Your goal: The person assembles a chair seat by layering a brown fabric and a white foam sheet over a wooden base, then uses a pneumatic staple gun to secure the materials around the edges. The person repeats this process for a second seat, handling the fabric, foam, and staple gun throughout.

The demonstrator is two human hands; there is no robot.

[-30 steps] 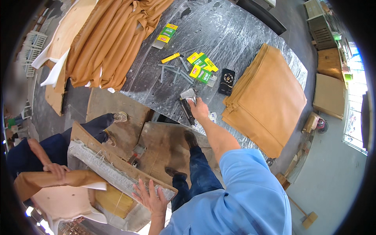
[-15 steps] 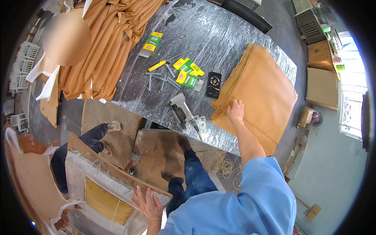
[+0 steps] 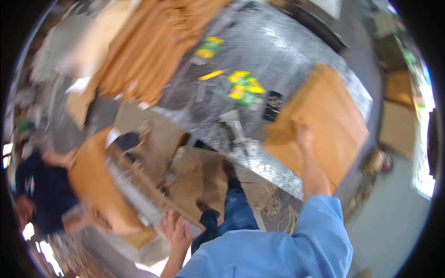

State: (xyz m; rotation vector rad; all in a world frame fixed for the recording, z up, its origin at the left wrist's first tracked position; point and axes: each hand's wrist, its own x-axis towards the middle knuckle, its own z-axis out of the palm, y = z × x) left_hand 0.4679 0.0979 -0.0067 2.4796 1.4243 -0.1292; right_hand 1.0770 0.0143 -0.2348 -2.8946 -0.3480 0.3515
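Observation:
My left hand (image 3: 175, 231) lies with spread fingers against the near end of a wooden frame with pale padding (image 3: 136, 190). My right hand (image 3: 304, 139) reaches over a stack of tan leather pieces (image 3: 331, 125) at the table's right. Its fingers look closed on the edge of the top piece, which seems slightly lifted there; motion blurs them. Across the frame, another person (image 3: 46, 190) in dark clothing holds a tan leather cover (image 3: 102, 171) over the padded side with both hands.
On the dark, scuffed table (image 3: 259, 46) lie a staple gun (image 3: 234, 125), a black phone (image 3: 272, 105), green-yellow boxes (image 3: 245, 88) and a yellow cutter (image 3: 211, 75). Draped tan leather (image 3: 162, 51) covers the far left. A pale hose (image 3: 273, 206) coils on the floor.
The view has swung left, so the table appears farther right. The other person has come into view, with the cover now against the frame. My hands stay on the frame and stack.

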